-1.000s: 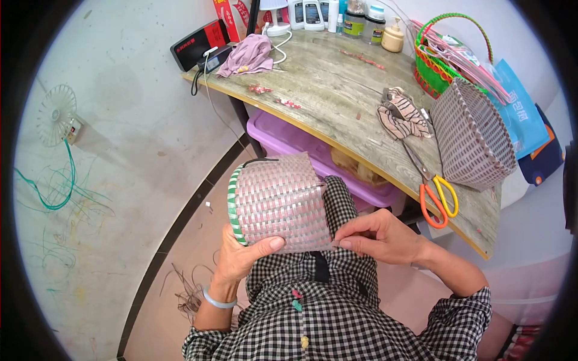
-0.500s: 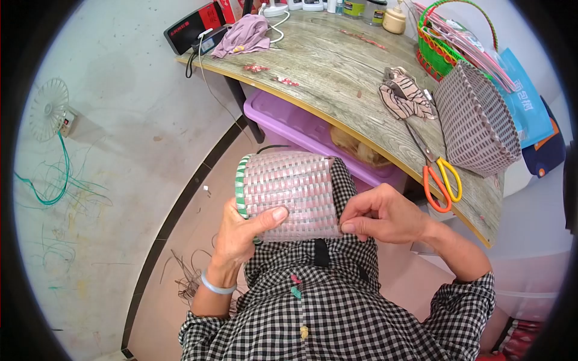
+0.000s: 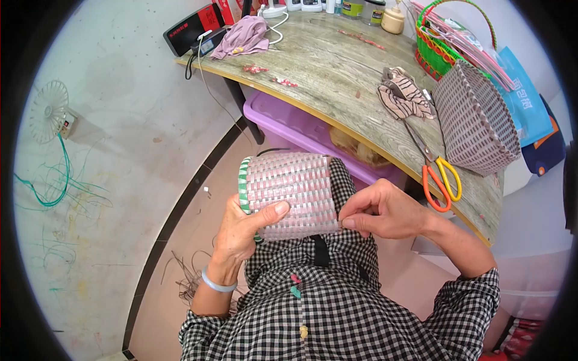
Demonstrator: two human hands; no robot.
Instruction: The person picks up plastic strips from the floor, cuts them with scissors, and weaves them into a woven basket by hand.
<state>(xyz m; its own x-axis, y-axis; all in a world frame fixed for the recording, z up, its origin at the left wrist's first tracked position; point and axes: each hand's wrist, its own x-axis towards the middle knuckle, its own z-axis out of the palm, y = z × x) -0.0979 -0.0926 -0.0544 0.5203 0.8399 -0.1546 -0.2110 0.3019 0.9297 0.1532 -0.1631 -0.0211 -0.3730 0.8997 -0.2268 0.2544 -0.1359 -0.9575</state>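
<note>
A woven basket of pink and clear strips (image 3: 292,192), with a green-and-white band at its left end, lies on its side above my lap. My left hand (image 3: 244,227) grips it at the banded end, thumb across the weave and the other fingers hidden behind. At the lower right corner of the basket, my right hand (image 3: 379,212) pinches with thumb and forefinger at the edge. What lies between those fingertips is too small to make out.
A wooden table (image 3: 319,66) spans the top, with scissors (image 3: 438,171), a striped cloth (image 3: 406,93), a grey woven basket (image 3: 475,120), a green basket (image 3: 436,51) and a purple cloth (image 3: 244,37). Beneath it is a purple bin (image 3: 289,126). Loose strips (image 3: 183,277) lie on the floor.
The woven basket has turned slightly, its banded end shifting a little to the right. My right hand still pinches at the same corner, its fingers slightly moved.
</note>
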